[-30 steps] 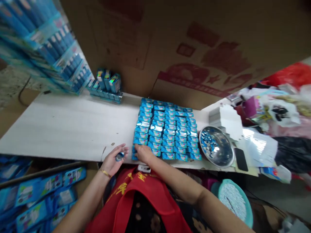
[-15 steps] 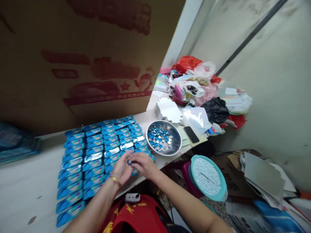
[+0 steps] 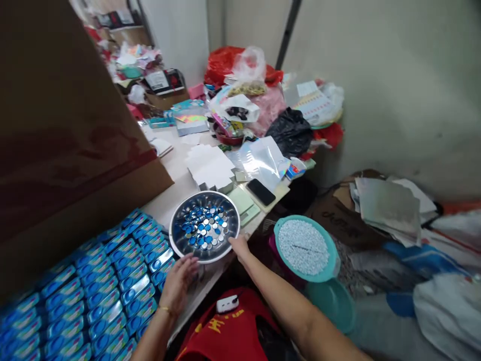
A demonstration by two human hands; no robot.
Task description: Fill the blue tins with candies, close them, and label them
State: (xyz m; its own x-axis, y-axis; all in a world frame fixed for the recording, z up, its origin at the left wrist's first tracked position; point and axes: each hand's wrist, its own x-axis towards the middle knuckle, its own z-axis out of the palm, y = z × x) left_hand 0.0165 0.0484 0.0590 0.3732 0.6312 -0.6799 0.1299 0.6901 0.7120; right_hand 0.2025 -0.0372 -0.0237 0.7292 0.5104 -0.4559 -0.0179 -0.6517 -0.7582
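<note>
Left hand (image 3: 179,282) and right hand (image 3: 240,246) are now parting beside the mid-frame bowl (image 3: 233,215), so work's shifting there; grip's hard to tell.

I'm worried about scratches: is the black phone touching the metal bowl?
Apart: the head view shows pale green sheets between the black phone and the metal bowl.

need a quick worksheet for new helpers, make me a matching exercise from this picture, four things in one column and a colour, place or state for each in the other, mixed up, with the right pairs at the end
Things
1. phone
2. metal bowl
3. upper teal basin
4. blue packs

Descriptions
A. filled with small pale pieces
B. laid out in rows
C. black, lying flat
D. holding round blue and silvery pieces

Right pairs: 1-C, 2-D, 3-A, 4-B
</note>
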